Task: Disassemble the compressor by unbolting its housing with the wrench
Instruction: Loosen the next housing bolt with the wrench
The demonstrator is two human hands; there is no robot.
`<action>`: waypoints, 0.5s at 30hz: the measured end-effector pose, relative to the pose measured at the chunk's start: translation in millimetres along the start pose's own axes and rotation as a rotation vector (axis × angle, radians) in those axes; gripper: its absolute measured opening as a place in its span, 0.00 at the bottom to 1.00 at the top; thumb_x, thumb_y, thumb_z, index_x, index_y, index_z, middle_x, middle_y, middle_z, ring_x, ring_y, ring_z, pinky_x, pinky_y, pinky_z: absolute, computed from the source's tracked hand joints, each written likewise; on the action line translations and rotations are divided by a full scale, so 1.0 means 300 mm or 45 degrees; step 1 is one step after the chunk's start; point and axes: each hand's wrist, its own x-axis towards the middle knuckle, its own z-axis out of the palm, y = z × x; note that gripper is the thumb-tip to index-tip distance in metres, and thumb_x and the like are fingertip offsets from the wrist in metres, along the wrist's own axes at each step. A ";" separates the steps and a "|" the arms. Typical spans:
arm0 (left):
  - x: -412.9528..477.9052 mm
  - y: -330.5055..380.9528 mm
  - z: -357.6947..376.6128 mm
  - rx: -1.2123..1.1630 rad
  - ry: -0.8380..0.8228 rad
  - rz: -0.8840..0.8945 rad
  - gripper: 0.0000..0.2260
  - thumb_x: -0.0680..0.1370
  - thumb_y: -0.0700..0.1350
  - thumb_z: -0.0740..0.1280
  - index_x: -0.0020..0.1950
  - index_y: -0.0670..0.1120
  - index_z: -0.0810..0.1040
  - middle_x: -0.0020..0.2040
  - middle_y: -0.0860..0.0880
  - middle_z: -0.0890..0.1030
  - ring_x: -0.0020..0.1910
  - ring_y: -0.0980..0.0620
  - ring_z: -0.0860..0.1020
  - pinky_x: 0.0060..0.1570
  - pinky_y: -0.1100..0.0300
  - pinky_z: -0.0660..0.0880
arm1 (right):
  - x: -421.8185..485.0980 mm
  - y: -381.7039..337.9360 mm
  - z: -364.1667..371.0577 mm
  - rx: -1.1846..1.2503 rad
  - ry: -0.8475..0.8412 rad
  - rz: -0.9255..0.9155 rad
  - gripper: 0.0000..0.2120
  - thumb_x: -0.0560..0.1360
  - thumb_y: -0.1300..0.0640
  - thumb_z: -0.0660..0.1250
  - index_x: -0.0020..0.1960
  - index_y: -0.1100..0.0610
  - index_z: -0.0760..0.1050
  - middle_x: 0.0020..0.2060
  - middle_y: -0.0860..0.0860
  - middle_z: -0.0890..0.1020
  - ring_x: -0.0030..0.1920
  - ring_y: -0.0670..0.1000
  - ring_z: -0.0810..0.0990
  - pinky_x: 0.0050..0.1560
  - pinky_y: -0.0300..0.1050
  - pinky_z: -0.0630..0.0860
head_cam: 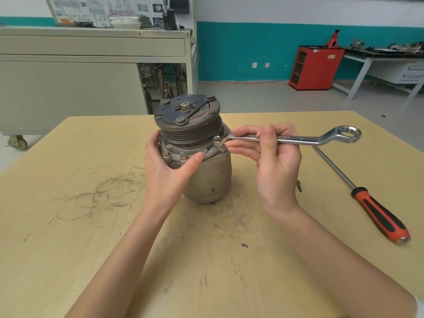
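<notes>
left hand (168, 173) grips the compressor (211, 175) near the counter's (91, 157) far edge; right hand (275, 166) holds the wrench (305, 139). seat its ring squarely on the flange bolt (221, 144), then pull level.

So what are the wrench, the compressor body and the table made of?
The wrench looks like chromed steel: bright, mirror-like shine. The compressor body is probably cast aluminium: dull grey, matte. The table seems wood or wood-look laminate: pale grain, dark scuffs.

Left hand (165, 173) and right hand (277, 171) are showing bare, and the forearms (128, 249) too. Fingernails (199, 156) are looking short and plain. White fabric (420, 306) is showing beside the right arm at the corner; can't tell if it's a sleeve.
</notes>
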 end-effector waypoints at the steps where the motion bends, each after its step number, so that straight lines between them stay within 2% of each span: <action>1: 0.000 0.000 0.000 0.001 -0.001 0.001 0.41 0.60 0.66 0.71 0.69 0.58 0.60 0.60 0.70 0.67 0.57 0.80 0.66 0.52 0.83 0.64 | -0.005 0.001 -0.002 -0.017 0.000 -0.020 0.07 0.82 0.60 0.53 0.47 0.53 0.65 0.41 0.52 0.83 0.39 0.55 0.85 0.40 0.46 0.81; 6: 0.000 -0.001 -0.001 0.009 -0.001 -0.006 0.44 0.60 0.66 0.71 0.72 0.56 0.60 0.62 0.67 0.68 0.59 0.78 0.66 0.53 0.81 0.64 | -0.027 0.008 -0.014 -0.050 0.019 -0.039 0.06 0.82 0.61 0.54 0.46 0.53 0.65 0.44 0.55 0.82 0.40 0.55 0.85 0.42 0.47 0.81; 9: 0.000 0.001 -0.001 0.015 -0.006 -0.011 0.43 0.60 0.66 0.71 0.71 0.57 0.60 0.61 0.68 0.68 0.59 0.78 0.66 0.53 0.81 0.64 | -0.010 0.028 -0.023 0.028 0.018 -0.020 0.06 0.82 0.59 0.53 0.47 0.54 0.65 0.41 0.53 0.83 0.38 0.55 0.85 0.39 0.45 0.81; 11: -0.001 0.002 0.000 0.024 -0.006 -0.024 0.43 0.60 0.67 0.71 0.71 0.58 0.60 0.62 0.67 0.68 0.60 0.75 0.67 0.54 0.79 0.64 | 0.041 0.048 -0.039 0.174 0.030 0.105 0.08 0.82 0.59 0.51 0.45 0.58 0.65 0.37 0.54 0.83 0.33 0.56 0.84 0.34 0.44 0.80; 15: -0.003 0.003 0.000 0.043 -0.004 -0.036 0.45 0.60 0.67 0.70 0.73 0.56 0.60 0.68 0.60 0.69 0.66 0.63 0.69 0.58 0.73 0.64 | 0.219 0.096 -0.040 0.428 -0.086 0.609 0.15 0.82 0.61 0.50 0.38 0.60 0.67 0.28 0.56 0.80 0.22 0.53 0.77 0.23 0.38 0.72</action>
